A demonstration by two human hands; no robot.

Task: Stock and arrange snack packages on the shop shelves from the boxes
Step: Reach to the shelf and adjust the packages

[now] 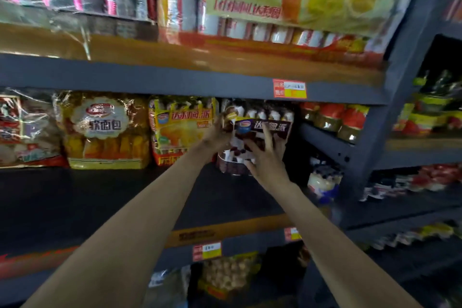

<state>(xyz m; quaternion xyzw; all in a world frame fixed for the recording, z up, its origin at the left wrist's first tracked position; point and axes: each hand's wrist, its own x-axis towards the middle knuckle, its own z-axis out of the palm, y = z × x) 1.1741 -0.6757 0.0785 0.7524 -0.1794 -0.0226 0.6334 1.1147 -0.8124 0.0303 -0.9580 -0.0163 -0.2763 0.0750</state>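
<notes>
Two bare forearms reach up from 6 o'clock toward the middle of a tall dark grey metal shelving unit (190,82) that fills the view. Its upper shelf, from 9 to 2 o'clock, carries a very large green and orange plastic multipack (300,0) printed with fruit shapes, beside blurred dark and silver packs at 11 o'clock. On the middle shelf, at 9 o'clock, stands a gold and white plastic bag of bread rolls (105,130); just right of it, near centre, stands a yellow plastic pie multipack (180,130). Touching that pack's right side is the dark brown plastic pie multipack (260,132), upright on the middle shelf slightly right of centre. The left hand (220,132) is at this brown pack's upper left edge, fingers curled around it in a grasp. The right hand (267,157) lies against the pack's front and lower right, fingers spread and straight, pressing rather than clasping. At 3 o'clock, a second grey shelving bay holds red and green packets (335,117), blurred. A small red and yellow price label (289,89) sticks to the shelf edge above the brown pack, and another red and yellow label (207,250) sits on the lower shelf edge at 6 o'clock.
</notes>
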